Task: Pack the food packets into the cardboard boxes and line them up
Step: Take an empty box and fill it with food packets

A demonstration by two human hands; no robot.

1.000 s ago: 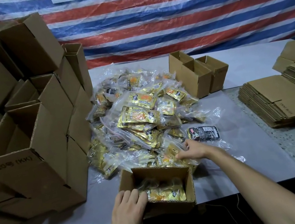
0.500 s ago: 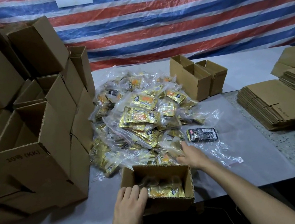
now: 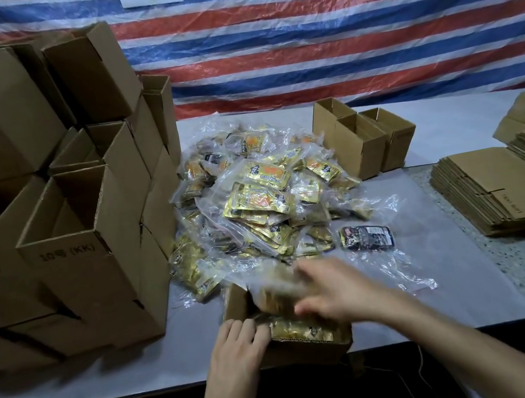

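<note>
Head view: left hand (image 3: 234, 349) grips the box (image 3: 314, 348); right hand (image 3: 335, 290) blurred, grip unclear

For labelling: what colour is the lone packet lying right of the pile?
The lone packet is mostly black with gold edging; head view.
</note>
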